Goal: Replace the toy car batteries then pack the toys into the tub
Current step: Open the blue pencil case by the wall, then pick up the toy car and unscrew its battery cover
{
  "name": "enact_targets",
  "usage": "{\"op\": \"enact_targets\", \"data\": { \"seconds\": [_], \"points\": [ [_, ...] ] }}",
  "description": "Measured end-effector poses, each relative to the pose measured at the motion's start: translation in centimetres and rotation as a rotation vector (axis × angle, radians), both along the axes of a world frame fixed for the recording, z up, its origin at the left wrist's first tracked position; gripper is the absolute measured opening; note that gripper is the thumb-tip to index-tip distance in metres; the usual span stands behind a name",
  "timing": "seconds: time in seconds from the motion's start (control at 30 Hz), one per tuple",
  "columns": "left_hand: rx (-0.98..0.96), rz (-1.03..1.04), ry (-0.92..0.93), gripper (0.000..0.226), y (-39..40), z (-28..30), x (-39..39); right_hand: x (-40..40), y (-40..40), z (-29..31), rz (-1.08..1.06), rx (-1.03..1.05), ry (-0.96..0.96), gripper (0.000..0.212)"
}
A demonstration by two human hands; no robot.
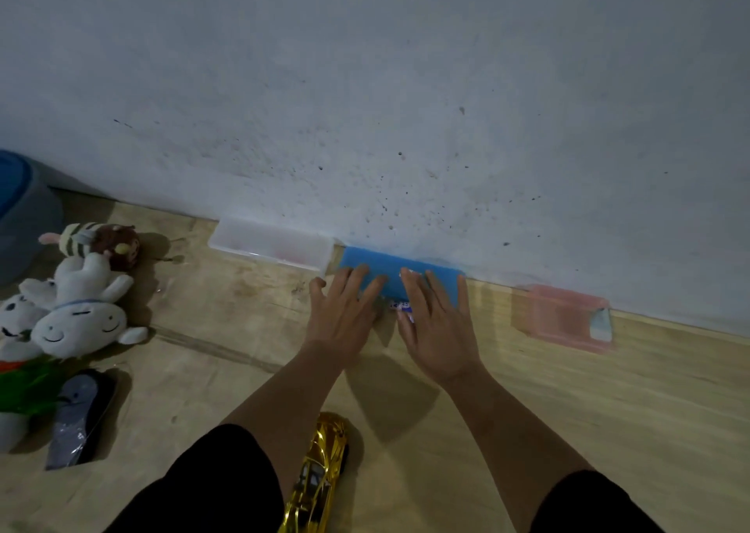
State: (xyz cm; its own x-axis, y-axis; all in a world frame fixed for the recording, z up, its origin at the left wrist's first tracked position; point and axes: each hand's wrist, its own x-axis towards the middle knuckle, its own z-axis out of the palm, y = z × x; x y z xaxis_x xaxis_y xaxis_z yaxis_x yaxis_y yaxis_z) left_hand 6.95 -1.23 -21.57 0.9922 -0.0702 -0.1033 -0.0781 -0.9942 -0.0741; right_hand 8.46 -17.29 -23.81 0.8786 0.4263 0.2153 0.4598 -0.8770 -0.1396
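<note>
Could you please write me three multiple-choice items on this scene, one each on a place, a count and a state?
1. Where does the gold car lie?
A. between the person's knees
B. inside the pink box
C. on top of the plush toys

2. How many boxes stand along the wall?
A. one
B. three
C. five

3. How are the hands placed?
A. flat, with straight fingers, at the blue box
B. curled round the car
C. raised off the floor

Answers:
1 A, the car lies on the floor between the dark knees.
2 B, a clear box, a blue box and a pink box.
3 A, the left hand and right hand reach it with spread fingers.
</note>
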Motion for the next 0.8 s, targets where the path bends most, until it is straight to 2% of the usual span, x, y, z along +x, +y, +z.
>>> {"op": "enact_targets", "data": {
  "seconds": [0.2, 0.33, 0.47, 0.63, 0.67, 0.8],
  "points": [
    [-0.129, -0.001, -0.029, 0.046, 0.3, 0.0, -0.3, -0.5, 0.5, -0.1, -0.074, 0.108, 0.071, 0.061],
    [-0.131, -0.075, -0.098, 0.042, 2.3, 0.6, 0.0, 1.0, 1.7, 1.2, -0.029, 0.038, -0.107, 0.047],
    [-0.110, 0.068, -0.225, 0.043, 7.8, 2.0, 0.1, 1.8, 5.9, 2.0, 0.097, 0.006, -0.233, 0.039],
    [-0.050, 0.182, -0.123, 0.051, 15.9, 2.5, 0.4, 1.1, 14.3, 1.4, 0.198, -0.034, -0.319, 0.037],
    [-0.041, 0.176, -0.090, 0.051, 17.1, 2.4, 0.8, 1.0, 15.8, 1.3, 0.199, -0.055, -0.315, 0.038],
    [-0.106, 0.110, -0.048, 0.059, 19.7, 1.6, 2.2, 1.1, 20.6, 0.5, 0.075, -0.132, -0.201, 0.063]
  ]
}}
